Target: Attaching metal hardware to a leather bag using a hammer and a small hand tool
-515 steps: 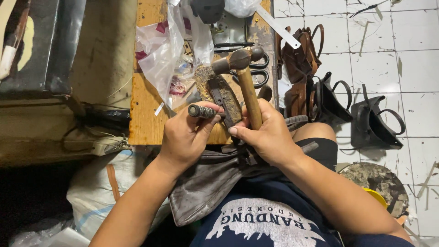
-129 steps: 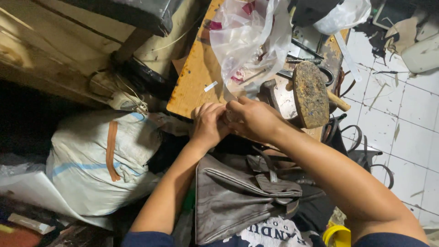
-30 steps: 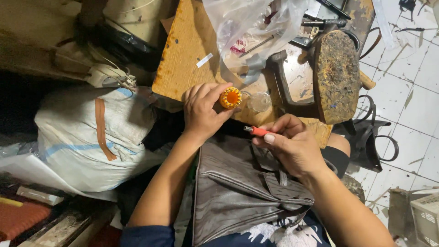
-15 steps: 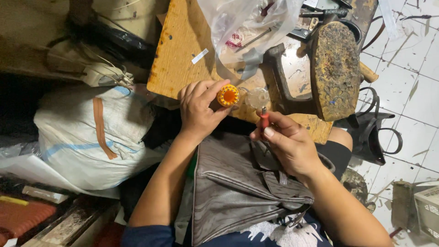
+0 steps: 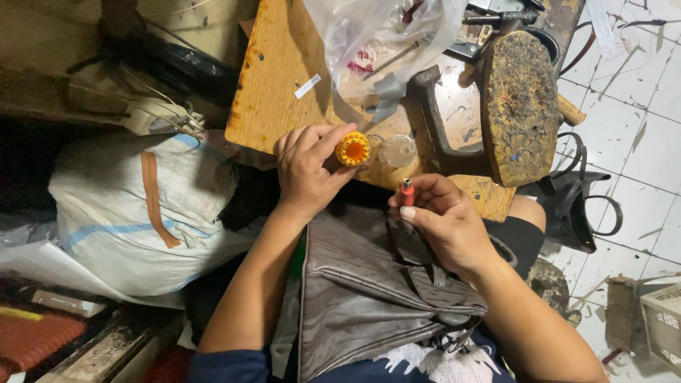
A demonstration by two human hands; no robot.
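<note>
Wood, scuffed and stained: my bench (image 5: 284,78) stands over white floor tiles (image 5: 638,106), with a clear plastic bag (image 5: 383,28) on top and an iron last (image 5: 518,99) beside it. A white sack (image 5: 135,213) slumps to my left. A grey leather bag (image 5: 362,298) lies in my lap. My left hand (image 5: 306,174) reaches to the bench edge, fingers closed round a small orange spool (image 5: 353,150). My right hand (image 5: 440,223) hovers over the bag, pinching a red-tipped tool (image 5: 407,190) upright.
</note>
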